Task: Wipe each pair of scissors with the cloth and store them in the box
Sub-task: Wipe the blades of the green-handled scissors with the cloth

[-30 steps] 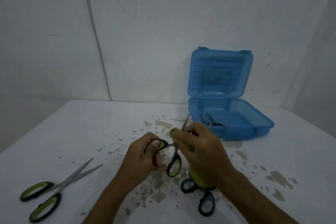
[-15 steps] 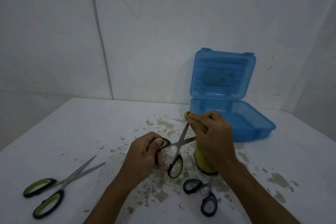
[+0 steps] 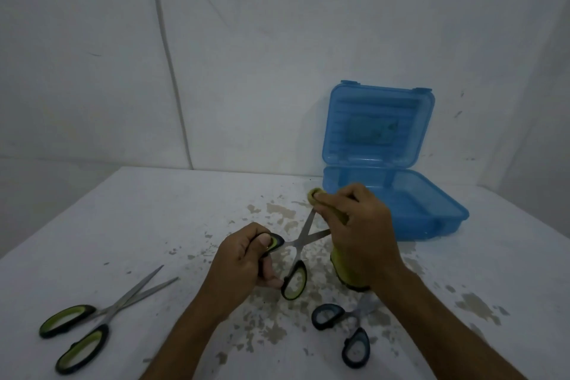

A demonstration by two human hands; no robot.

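My left hand grips one black-and-green handle of a pair of scissors, whose blades are spread apart. My right hand pinches a yellow-green cloth around the tip of the upper blade; the rest of the cloth hangs below my palm. A second green-handled pair lies spread at the table's near left. A blue-handled pair lies under my right forearm, its blades partly hidden. The blue plastic box stands with its lid up at the back right.
The white table has chipped, stained patches around my hands. A white wall rises close behind the box. A thin black cable hangs at the top of the wall.
My right hand has slid the cloth up along the blade to its tip, away from the pivot. The left hand keeps its hold on the handle.
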